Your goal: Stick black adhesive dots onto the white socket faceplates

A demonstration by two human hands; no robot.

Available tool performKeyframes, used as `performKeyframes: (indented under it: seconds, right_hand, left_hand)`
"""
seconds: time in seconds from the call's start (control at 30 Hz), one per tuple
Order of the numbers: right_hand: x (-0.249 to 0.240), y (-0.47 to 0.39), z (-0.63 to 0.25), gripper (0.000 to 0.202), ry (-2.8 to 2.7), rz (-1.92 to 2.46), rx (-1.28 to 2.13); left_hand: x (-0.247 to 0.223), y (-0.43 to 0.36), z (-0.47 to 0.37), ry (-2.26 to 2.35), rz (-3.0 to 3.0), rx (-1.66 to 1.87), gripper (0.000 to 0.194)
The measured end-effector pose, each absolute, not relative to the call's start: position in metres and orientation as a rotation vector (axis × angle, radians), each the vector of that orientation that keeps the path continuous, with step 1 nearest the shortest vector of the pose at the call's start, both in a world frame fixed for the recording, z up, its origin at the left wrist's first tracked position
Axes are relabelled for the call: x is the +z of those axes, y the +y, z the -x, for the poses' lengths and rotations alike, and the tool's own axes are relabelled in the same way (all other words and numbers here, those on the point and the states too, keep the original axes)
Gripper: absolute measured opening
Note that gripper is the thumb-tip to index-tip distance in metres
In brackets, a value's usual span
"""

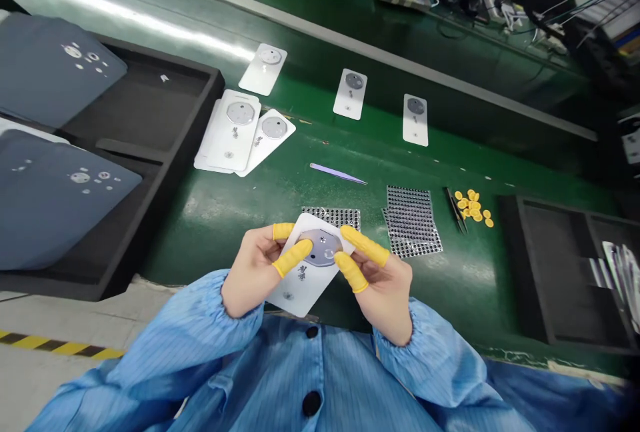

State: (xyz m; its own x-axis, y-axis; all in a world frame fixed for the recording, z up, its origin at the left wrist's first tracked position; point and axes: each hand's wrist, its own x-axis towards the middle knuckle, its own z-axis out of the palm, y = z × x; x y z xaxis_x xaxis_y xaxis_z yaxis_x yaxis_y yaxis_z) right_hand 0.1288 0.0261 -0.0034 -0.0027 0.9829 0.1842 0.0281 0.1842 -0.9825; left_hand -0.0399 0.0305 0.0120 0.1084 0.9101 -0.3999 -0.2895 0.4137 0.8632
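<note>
A white card [303, 289] with a grey rounded plate [320, 257] on its upper part is held between both hands, low over the green table. My left hand [261, 265] grips its left side, thumb on the plate's left edge. On the right side, my right hand [375, 279] pinches the card, its thumb at the plate's lower right. Yellow finger cots cover the thumbs and some fingers. Just behind the card lies a sheet of small black dots [345, 217], partly hidden. More dotted sheets [411, 219] lie to the right, and purple tweezers [337, 173] lie farther back.
Black tweezers [455, 209] lie beside several yellow finger cots [473, 207]. Stacked white cards [225, 152] and single cards [350, 107] lie farther back. A black tray [197, 125] with grey sheets [55, 199] stands left; another black tray [530, 272] stands right. A raised shelf runs behind.
</note>
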Motion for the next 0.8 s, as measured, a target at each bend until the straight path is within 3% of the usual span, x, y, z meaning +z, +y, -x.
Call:
performKeyframes:
  seconds: [0.2,0.37,0.5,0.6,0.8]
  right_hand:
    - [-0.021,0.034,-0.114,0.030,-1.238,1.070,1.249]
    - [-0.034,0.071,-0.131,0.048,-1.459,1.061,1.298]
    - [-0.034,0.159,-0.186,0.048,-1.830,1.720,0.761]
    - [-0.029,0.230,-0.226,0.054,-1.754,2.018,0.493]
    - [-0.041,0.296,-0.259,0.061,-1.471,2.408,0.371]
  left_hand:
    - [0.003,0.046,0.046,1.193,-0.778,0.968,0.034]
    - [-0.012,0.096,0.082,1.471,-1.070,0.834,0.049]
    - [-0.022,0.165,0.134,1.825,-1.193,0.930,0.046]
    - [-0.021,0.198,0.159,2.029,-1.263,0.976,0.049]
    - [-0.017,0.174,0.143,2.049,-1.482,1.124,0.066]
